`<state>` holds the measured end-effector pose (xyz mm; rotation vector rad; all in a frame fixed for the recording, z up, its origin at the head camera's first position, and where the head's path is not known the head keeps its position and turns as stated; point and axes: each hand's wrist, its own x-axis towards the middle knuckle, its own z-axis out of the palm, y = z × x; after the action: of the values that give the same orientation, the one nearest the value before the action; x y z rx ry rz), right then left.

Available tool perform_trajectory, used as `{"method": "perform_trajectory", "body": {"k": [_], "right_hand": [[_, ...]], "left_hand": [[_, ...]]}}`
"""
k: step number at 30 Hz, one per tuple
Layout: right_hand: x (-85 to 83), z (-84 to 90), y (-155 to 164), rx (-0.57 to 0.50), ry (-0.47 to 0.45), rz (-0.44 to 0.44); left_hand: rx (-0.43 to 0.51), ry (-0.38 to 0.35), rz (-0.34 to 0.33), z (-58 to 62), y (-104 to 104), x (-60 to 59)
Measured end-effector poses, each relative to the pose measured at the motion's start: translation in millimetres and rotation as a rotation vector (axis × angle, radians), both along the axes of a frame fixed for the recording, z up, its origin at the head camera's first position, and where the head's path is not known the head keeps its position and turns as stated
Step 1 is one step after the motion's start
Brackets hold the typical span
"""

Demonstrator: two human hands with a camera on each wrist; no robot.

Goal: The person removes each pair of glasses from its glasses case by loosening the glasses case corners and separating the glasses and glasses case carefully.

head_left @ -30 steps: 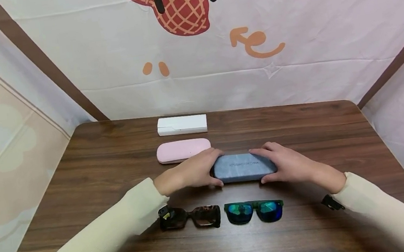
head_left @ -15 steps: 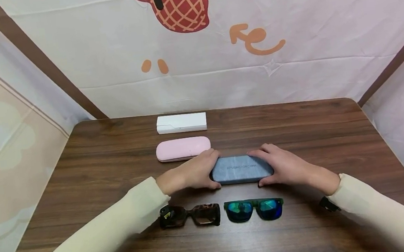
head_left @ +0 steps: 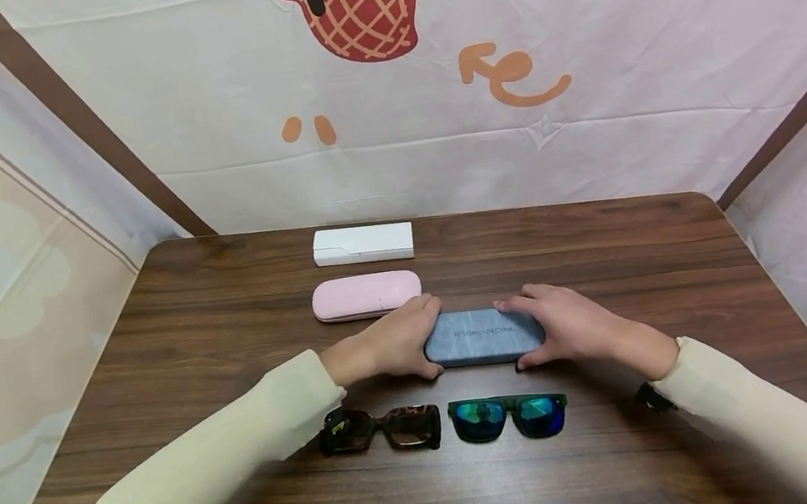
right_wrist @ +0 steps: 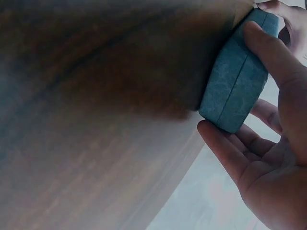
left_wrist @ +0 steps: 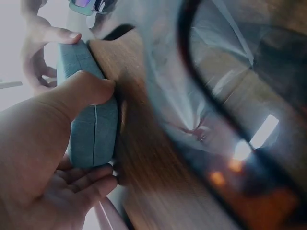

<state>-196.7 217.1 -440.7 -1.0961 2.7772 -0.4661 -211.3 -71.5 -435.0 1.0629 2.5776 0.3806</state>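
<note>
A blue-grey glasses case (head_left: 484,336) with small lettering on its lid lies closed on the wooden table. My left hand (head_left: 401,341) grips its left end, thumb on the near side and fingers on the far side. At the opposite end my right hand (head_left: 571,322) holds it the same way. In the left wrist view the case (left_wrist: 93,124) shows its seam line beside the thumb. The right wrist view shows the end of the case (right_wrist: 235,81) between thumb and fingers. In front lie tortoiseshell sunglasses (head_left: 412,428) and dark-framed sunglasses with blue-green mirrored lenses (head_left: 480,422).
Behind my left hand lies a pink glasses case (head_left: 366,295). Farther back sits a white oblong case (head_left: 363,244). The brown wooden table (head_left: 645,247) ends at a printed cloth (head_left: 402,176) at the back. Sunglasses lie close beneath my left wrist.
The blue-grey case has shifted slightly left and toward me with both hands holding it, mostly in the first half second. The sunglasses and other cases stay in place.
</note>
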Motion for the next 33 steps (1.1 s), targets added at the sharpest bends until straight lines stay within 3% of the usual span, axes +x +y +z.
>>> {"method": "perform_trajectory", "body": {"k": [13, 18, 27, 33], "right_hand": [[-12.0, 10.8, -0.3, 0.014, -0.057, 0.037], [-24.7, 20.6, -0.1, 0.006, -0.181, 0.052], [-45.9, 31.8, -0.2, 0.003, -0.412, 0.072], [-62.6, 34.3, 2.1, -0.052, -0.653, 0.114]], "left_hand": [[-0.009, -0.037, 0.016, -1.5, 3.0, -3.4], [-0.008, -0.073, 0.031, -0.4, 2.7, -5.8], [0.080, -0.199, 0.076, -1.2, 0.3, -11.4], [0.091, -0.233, 0.110, 1.4, 2.9, -12.3]]}}
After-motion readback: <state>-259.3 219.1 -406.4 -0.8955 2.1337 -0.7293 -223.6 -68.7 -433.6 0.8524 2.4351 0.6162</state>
